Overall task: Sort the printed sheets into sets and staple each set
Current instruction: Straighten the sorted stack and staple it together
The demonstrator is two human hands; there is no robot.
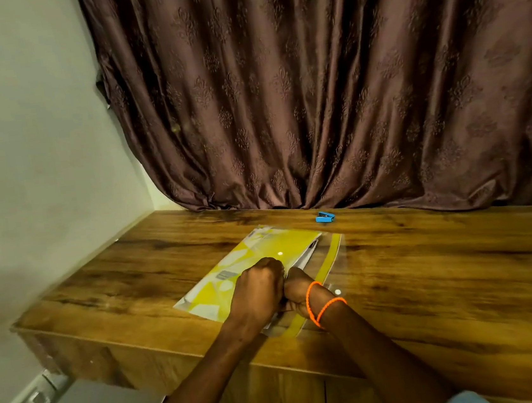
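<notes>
- Yellow-patterned clear folder [251,262] with white sheets [305,256] peeking out, flat on desk [431,265].
- Left hand [258,290] and right hand [298,292], fingers curled, gripping folder's near edge.
- Blue stapler [324,217] beyond, near curtain [310,80].

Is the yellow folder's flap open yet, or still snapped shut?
Open: the yellow folder has its clear flap folded out rightward on the desk, white sheets showing at the mouth.
</notes>
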